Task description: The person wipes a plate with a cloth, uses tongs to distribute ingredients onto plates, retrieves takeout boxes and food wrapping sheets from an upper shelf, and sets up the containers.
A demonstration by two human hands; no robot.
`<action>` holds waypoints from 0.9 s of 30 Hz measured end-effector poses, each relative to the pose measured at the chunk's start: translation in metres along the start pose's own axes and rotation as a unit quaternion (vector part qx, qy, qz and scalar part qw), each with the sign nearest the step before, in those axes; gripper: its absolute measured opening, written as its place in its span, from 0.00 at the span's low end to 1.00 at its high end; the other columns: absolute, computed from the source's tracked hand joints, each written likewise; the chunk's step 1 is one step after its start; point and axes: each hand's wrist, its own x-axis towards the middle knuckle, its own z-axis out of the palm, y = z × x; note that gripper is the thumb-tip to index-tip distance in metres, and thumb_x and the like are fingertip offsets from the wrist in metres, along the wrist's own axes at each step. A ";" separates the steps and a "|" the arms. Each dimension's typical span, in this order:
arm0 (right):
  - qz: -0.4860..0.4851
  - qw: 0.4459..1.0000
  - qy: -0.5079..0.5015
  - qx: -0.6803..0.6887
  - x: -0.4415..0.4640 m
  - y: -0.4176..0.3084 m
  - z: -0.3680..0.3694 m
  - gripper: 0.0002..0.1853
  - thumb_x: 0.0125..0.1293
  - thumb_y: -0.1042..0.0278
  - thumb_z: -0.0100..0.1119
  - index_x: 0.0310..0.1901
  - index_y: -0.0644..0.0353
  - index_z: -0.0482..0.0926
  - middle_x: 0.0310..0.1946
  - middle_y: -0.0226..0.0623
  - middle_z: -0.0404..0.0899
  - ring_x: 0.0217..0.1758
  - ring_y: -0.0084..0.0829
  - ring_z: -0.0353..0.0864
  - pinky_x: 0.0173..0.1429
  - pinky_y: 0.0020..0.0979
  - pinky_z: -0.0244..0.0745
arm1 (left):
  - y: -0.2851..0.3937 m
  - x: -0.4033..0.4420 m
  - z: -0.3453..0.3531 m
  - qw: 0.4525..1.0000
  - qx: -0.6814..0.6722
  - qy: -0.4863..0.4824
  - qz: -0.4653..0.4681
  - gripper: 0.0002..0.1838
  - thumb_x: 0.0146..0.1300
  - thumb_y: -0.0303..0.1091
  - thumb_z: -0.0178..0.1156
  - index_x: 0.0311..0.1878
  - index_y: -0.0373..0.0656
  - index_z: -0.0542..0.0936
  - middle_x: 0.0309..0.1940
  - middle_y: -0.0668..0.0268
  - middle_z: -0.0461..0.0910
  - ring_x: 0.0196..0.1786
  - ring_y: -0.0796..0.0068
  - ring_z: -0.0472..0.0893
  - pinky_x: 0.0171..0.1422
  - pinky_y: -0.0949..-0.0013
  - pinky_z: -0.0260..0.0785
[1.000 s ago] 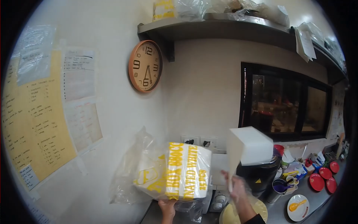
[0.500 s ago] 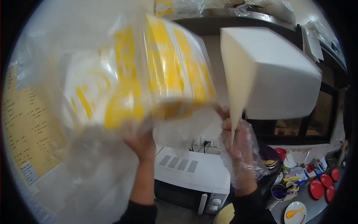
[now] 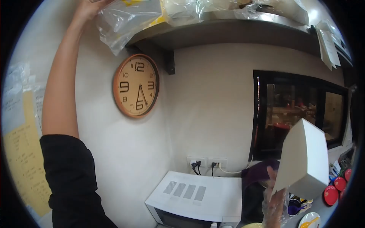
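Left hand (image 3: 88, 9): beside plastic-wrapped pack (image 3: 131, 19) at shelf's (image 3: 228, 32) left end; fingers cropped, opening unclear | Right hand (image 3: 276, 203): fingers pinching white box's (image 3: 306, 157) lower edge, right of microwave (image 3: 195, 192) | Risk: overhang could tip pack; one-edge grip could let box swing.

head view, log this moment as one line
left hand: raised at plastic bag by shelf, grip unclear | right hand: holding white box | microwave oven: below wall sockets
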 end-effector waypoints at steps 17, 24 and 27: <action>0.085 0.979 0.182 -0.040 -0.029 0.011 -0.046 0.29 0.69 0.59 0.52 0.65 0.66 0.57 0.57 0.46 0.67 0.57 0.33 0.68 0.55 0.30 0.66 | 0.064 0.031 0.170 0.966 0.121 -0.097 -0.208 0.44 0.60 0.72 0.38 0.67 0.44 0.64 0.63 0.46 0.66 0.67 0.49 0.64 0.71 0.45 0.46; 0.095 0.970 0.221 -0.039 -0.035 0.003 -0.076 0.30 0.67 0.60 0.54 0.65 0.66 0.58 0.59 0.46 0.66 0.60 0.34 0.66 0.61 0.32 0.63 | 0.069 0.048 0.186 0.956 0.216 0.145 -0.135 0.49 0.57 0.65 0.50 0.73 0.44 0.48 0.70 0.42 0.52 0.71 0.40 0.54 0.71 0.35 0.39; 0.088 0.964 0.247 -0.038 -0.043 0.001 -0.091 0.30 0.67 0.60 0.55 0.64 0.66 0.59 0.59 0.46 0.65 0.62 0.34 0.65 0.64 0.33 0.62 | 0.140 0.048 0.201 0.980 -0.003 0.144 -0.138 0.55 0.48 0.72 0.56 0.72 0.46 0.52 0.69 0.37 0.48 0.70 0.33 0.49 0.74 0.42 0.38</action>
